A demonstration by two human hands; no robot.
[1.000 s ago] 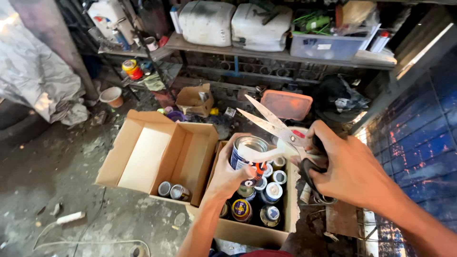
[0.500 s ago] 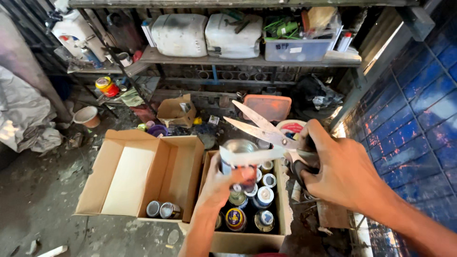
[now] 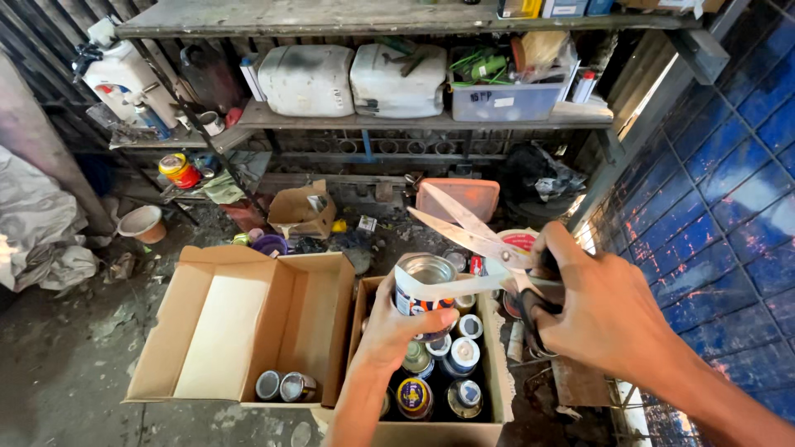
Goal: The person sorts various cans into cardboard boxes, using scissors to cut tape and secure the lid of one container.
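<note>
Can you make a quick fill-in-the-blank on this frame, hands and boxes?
1. The left hand grips a metal ____ above the box of cans.
2. The right hand holds a pair of ____, blades open.
3. The open cardboard box on the left has ____ cans lying at its near end.
4. The two big white jugs sit on a ____ at the back.

Missing words: can; scissors; two; shelf

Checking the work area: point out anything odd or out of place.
The right hand holds open tin snips, one blade laid across the can held in the left hand. Left cardboard box lies tipped open, two cans inside.
</note>
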